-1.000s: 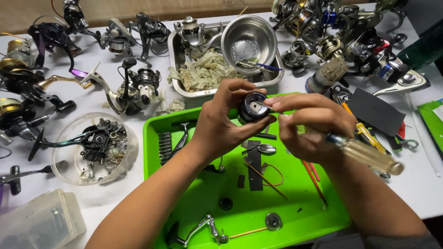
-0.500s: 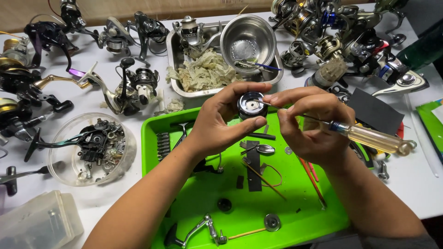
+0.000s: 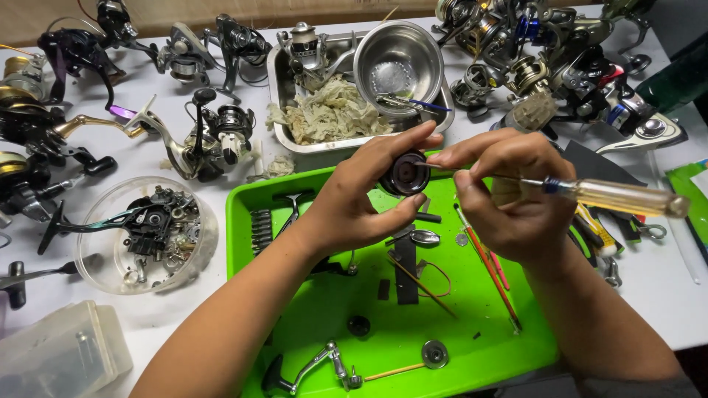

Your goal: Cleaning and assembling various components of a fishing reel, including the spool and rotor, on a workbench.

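Leftmost on the white counter (image 3: 243, 166), several fishing reels (image 3: 214, 136) lie scattered, and a clear round bowl (image 3: 144, 234) holds a dark reel body among small metal parts. Beside it sits a bright green tray (image 3: 324, 324), with springs, a crank handle (image 3: 306, 368) and a washer (image 3: 434, 354) loose on its floor. Above the tray's far edge, the left hand (image 3: 354, 206) is clenched around a dark round spool (image 3: 405, 173), thumb below and fingers curled over the top, so the spool faces the camera between the two hands. Just to its right, the right hand (image 3: 509, 199) grips a screwdriver (image 3: 619, 195) with a clear yellowish handle; the thin shaft runs leftward and its tip touches the spool's face. Behind the hands stand a steel pan of crumpled rags (image 3: 332, 114) and a round steel bowl (image 3: 398, 63). Further right, more reels (image 3: 575, 66) crowd the counter's corner.
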